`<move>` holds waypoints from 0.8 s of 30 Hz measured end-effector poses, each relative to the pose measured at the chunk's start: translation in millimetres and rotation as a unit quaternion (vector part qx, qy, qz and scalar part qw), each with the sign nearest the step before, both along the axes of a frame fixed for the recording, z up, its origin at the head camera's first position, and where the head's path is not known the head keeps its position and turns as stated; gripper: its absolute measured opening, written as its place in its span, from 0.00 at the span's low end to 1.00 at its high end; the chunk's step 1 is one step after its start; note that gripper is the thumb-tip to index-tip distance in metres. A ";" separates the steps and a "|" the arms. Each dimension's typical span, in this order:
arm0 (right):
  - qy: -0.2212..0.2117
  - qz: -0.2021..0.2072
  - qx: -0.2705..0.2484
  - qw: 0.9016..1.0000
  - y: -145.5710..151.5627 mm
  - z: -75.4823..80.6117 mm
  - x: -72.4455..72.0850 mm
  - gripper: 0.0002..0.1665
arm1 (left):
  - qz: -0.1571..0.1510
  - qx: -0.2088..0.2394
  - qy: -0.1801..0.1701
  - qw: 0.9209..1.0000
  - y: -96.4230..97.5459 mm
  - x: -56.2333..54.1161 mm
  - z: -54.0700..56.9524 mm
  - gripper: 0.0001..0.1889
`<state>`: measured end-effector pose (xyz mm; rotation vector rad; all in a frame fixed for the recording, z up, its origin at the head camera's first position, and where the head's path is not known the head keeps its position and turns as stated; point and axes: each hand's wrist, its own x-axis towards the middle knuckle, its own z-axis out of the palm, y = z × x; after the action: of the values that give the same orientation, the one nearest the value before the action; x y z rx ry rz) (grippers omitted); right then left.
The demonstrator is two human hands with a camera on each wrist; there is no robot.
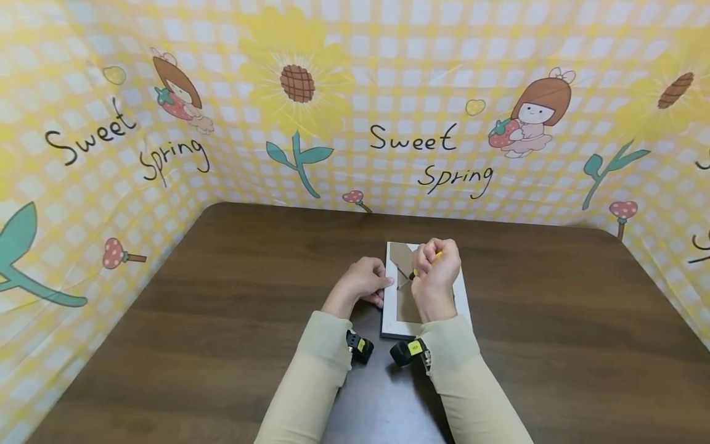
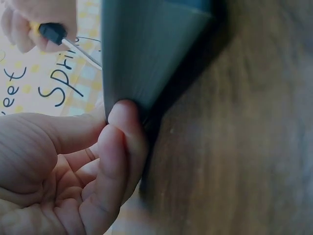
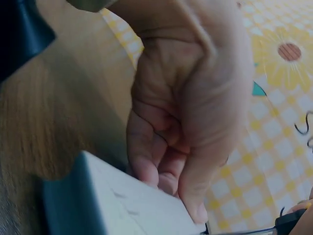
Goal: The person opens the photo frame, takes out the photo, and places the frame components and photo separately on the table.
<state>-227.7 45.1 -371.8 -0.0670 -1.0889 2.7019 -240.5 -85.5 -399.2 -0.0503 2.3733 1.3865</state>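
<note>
Where the left hand (image 1: 360, 280) pinches its left edge, the stiff, light-looking photo frame (image 1: 391, 309) seems graspable; the right hand (image 1: 436, 280) grips a screwdriver (image 2: 52, 33).

1. Head view: bright, even, soft light; patterned backdrop (image 1: 410, 55) pale.
2. Tabletop (image 1: 222, 277): greyish sheen at near centre; dark shadow left of the right sleeve (image 1: 466, 376).
3. Printed flower (image 1: 675, 90), far right: looks stretched.
4. Left wrist view: dimmer; wood grain blurred, deep shadow beside the frame (image 2: 142, 58).
5. Right wrist view: dim, bluish cast, soft wood grain.
</note>
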 end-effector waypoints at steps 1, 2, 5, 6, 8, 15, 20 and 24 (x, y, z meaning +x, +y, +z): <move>0.004 0.004 0.012 1.000 -0.9 0.0 1.1 0.28 | -0.002 -0.003 0.001 1.000 0.5 -0.3 -0.3 0.12; 0.007 0.007 0.024 1.000 -2.0 0.1 2.3 0.28 | -0.005 -0.004 0.002 1.000 1.0 -0.6 -0.5 0.12; 0.015 0.016 0.052 0.998 -4.3 0.2 5.8 0.27 | -0.008 -0.010 0.001 1.000 1.6 -0.8 -1.8 0.12; 0.018 0.021 0.058 0.998 -4.4 0.2 6.2 0.27 | -0.007 -0.008 0.000 1.000 1.6 -0.9 -2.4 0.12; 0.022 0.041 0.068 0.997 -2.9 0.2 5.8 0.26 | -0.007 0.003 -0.003 1.000 1.0 -0.8 -3.7 0.12; 0.044 0.164 0.077 0.983 24.3 -8.2 -5.5 0.25 | -0.016 0.064 -0.039 0.997 -5.7 0.3 -9.8 0.11; 0.104 0.224 0.177 0.953 38.4 -9.8 -14.7 0.23 | -0.030 0.075 -0.044 0.996 -7.0 -0.6 -7.4 0.12; 0.142 0.199 0.220 0.944 36.7 -10.4 -18.8 0.25 | -0.029 0.080 -0.044 0.995 -7.0 -1.7 -4.5 0.12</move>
<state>-246.6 81.8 -382.2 0.6614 -1.7212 2.5892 -242.2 -92.4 -403.7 -0.0003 2.1684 1.5092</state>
